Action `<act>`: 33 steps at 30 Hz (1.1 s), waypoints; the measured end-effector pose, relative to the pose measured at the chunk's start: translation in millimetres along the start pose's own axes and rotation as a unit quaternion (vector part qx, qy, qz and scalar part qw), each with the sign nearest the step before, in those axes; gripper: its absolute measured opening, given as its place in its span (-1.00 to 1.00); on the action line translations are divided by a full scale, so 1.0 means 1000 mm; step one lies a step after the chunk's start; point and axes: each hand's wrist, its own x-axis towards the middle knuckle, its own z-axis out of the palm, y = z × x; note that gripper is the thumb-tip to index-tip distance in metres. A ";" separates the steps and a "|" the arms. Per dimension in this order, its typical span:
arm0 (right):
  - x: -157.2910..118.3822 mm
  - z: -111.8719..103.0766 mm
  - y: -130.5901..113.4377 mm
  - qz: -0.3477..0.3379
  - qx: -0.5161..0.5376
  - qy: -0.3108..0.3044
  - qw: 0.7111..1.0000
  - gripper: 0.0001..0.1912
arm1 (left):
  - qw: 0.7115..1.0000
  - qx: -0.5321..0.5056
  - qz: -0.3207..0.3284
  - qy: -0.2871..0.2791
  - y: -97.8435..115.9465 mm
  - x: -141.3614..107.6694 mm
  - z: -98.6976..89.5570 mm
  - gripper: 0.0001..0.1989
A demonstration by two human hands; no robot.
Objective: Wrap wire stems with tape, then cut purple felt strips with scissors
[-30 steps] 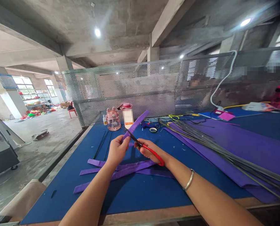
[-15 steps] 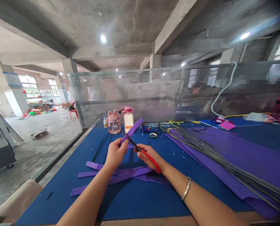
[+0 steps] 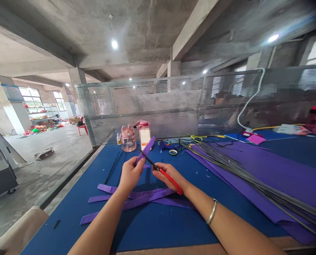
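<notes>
Between its thumb and fingers my left hand [image 3: 132,170] pinches a purple fabric strip [image 3: 148,147], whose free end points up and away. My right hand [image 3: 168,175] is wrapped round red-handled scissors [image 3: 171,180]. Their dark blades cross the strip just beyond my left thumb; whether they cut into it I cannot tell. Below my hands, several more purple strips [image 3: 139,201] lie crossed on the blue table [image 3: 158,230], partly hidden by my forearms.
A pink bottle [image 3: 128,140] and a pink-lidded cup [image 3: 144,134] stand at the back. Nearby are a tape roll [image 3: 173,152] and a blue glue gun [image 3: 165,145]. Grey wires [image 3: 235,171] lie over a purple sheet [image 3: 288,173] at right. A perforated metal panel [image 3: 147,102] closes the far edge.
The strip's free end has dropped slightly and shifted left. My hands keep nearly the same places, and the view has moved a little.
</notes>
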 end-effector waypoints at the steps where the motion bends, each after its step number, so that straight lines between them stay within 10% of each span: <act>1: 0.000 0.000 -0.001 0.002 0.001 0.001 1.000 -0.57 | 1.000 0.001 0.000 0.000 0.000 0.000 0.000 -0.64; 33: -0.005 0.004 0.010 -0.023 0.163 -0.117 0.979 -0.37 | 0.999 -0.006 0.013 -0.033 0.009 -0.003 0.000 -0.69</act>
